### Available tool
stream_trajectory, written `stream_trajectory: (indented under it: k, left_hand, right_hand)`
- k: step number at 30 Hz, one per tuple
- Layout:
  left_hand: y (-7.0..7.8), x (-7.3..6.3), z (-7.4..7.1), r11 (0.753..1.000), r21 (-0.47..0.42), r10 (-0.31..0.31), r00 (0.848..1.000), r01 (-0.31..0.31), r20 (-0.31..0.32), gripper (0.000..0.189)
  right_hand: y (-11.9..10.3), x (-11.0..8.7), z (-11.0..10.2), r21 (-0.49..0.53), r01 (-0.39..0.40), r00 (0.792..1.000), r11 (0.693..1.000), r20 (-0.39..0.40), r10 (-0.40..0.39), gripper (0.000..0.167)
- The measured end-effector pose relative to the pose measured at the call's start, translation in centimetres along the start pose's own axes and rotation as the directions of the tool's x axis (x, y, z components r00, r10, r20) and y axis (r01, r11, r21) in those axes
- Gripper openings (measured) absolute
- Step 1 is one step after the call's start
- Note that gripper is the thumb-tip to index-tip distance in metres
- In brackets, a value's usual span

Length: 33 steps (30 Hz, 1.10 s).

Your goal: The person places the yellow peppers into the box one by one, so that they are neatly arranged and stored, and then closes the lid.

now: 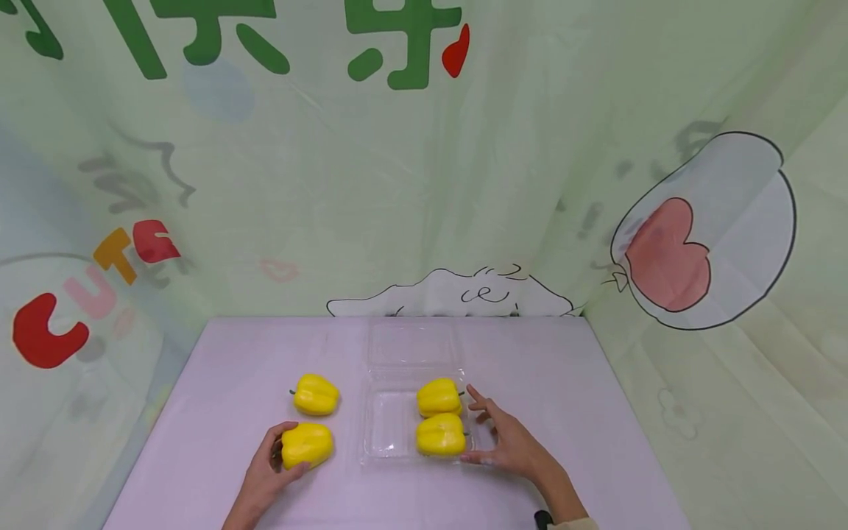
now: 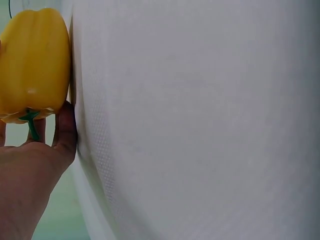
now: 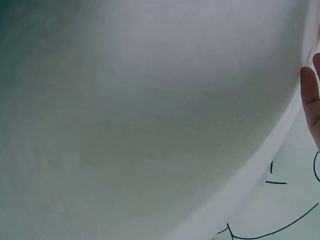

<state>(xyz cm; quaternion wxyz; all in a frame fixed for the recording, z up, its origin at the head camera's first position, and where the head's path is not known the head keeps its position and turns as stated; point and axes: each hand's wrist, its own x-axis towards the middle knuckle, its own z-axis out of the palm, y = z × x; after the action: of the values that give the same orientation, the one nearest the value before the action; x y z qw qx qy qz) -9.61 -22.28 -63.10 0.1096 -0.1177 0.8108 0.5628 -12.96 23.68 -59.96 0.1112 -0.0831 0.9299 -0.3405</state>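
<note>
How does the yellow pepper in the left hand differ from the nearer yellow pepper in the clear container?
The left hand grips the held pepper, while the right hand is beside the container pepper. The held pepper is outside the clear container, while the container pepper sits in its right side. The held pepper's stem points toward the left hand; the container pepper's points toward the right hand. Both are yellow and similarly shaped.
</note>
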Motion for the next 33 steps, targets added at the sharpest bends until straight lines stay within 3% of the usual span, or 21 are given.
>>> stream_trajectory:
  k: [10,19,25,33]
  left_hand:
    - [1.0,-0.2,0.1,1.000,-0.024,0.006,1.000,-0.006,0.008,0.082]
    - [3.6,-0.1,0.4,0.994,-0.053,0.102,0.994,-0.100,0.034,0.080]
    - [5.2,-0.4,0.9,0.988,-0.018,0.157,0.987,-0.156,0.028,0.079]
    - [6.5,-0.8,1.7,0.979,-0.024,0.202,0.977,-0.201,0.060,0.075]
  right_hand:
    - [-0.1,0.1,-0.1,-0.006,0.000,1.000,1.000,0.004,0.000,0.124]
    - [-0.2,0.1,-0.1,-0.012,-0.023,1.000,1.000,0.003,0.023,0.123]
    - [-0.2,0.1,-0.1,-0.019,-0.013,1.000,1.000,-0.001,0.013,0.124]
    - [-0.1,0.1,0.0,-0.016,-0.011,1.000,1.000,-0.003,0.011,0.124]
